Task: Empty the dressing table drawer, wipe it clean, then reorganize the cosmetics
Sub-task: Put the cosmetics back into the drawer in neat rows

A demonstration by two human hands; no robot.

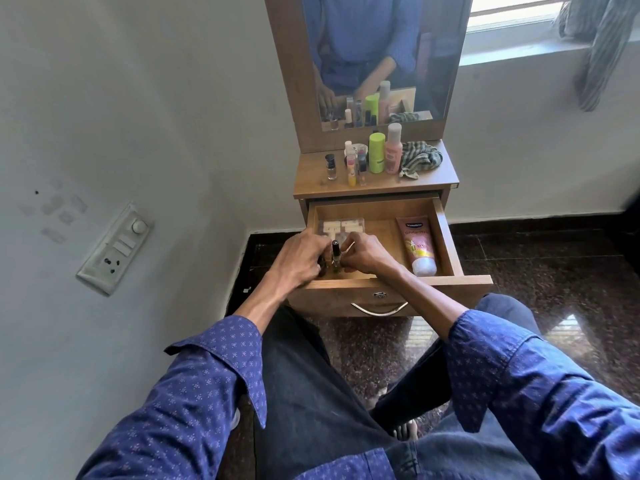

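Head view: open drawer [446, 233] with pink tube [418, 244], both hands [334, 259] pinching small bottles [335, 259].

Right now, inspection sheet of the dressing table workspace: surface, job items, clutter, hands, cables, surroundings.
Surface: dressing table top holds upright bottles and a cloth; the drawer below is pulled open.
Job's things: pink tube lies flat at the drawer's right; clear compartment box at back left; small black-capped bottle upright between both hands; green bottle, pink bottle and small vials on top.
Clutter: checked cloth crumpled at the top's right.
Hands: left hand and right hand in the drawer front, fingers curled around the small bottles; exact grip unclear.
Cables: nothing seen.
Surroundings: mirror, wall switchboard, window with hanging fabric, dark floor.
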